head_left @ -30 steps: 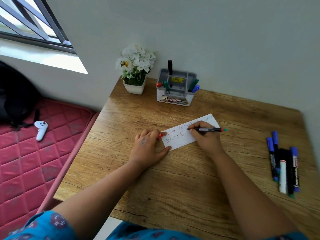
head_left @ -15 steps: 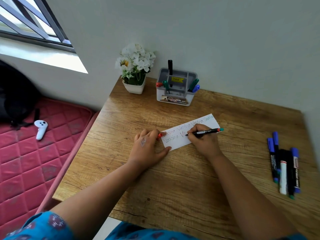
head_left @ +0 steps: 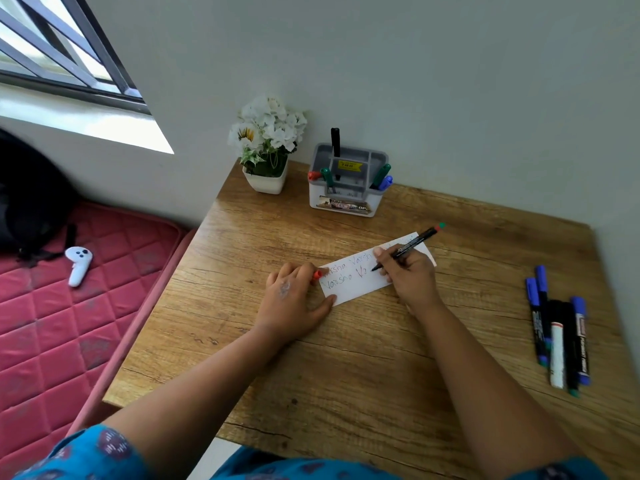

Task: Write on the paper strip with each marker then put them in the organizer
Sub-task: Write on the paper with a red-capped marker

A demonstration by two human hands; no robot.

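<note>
A white paper strip [head_left: 356,284] lies on the wooden table [head_left: 363,358], with handwriting in two lines. My right hand [head_left: 410,275] grips a black marker [head_left: 414,242], its tip on the lower line. My left hand [head_left: 294,301] presses the strip's left end and holds a red cap [head_left: 317,274] between the fingers. The grey and white organizer [head_left: 348,188] stands at the back by the wall with several markers in it. Several loose markers [head_left: 557,327] lie side by side at the table's right edge.
A white pot of white flowers [head_left: 266,147] stands left of the organizer. Left of the table is a red quilted mattress [head_left: 52,334] with a white controller [head_left: 79,265] and a dark bag [head_left: 24,202] on it. The wall runs close behind the table.
My right hand has written more of the lower line, and the marker's back end has swung up and away from me. My left hand stays in place.
</note>
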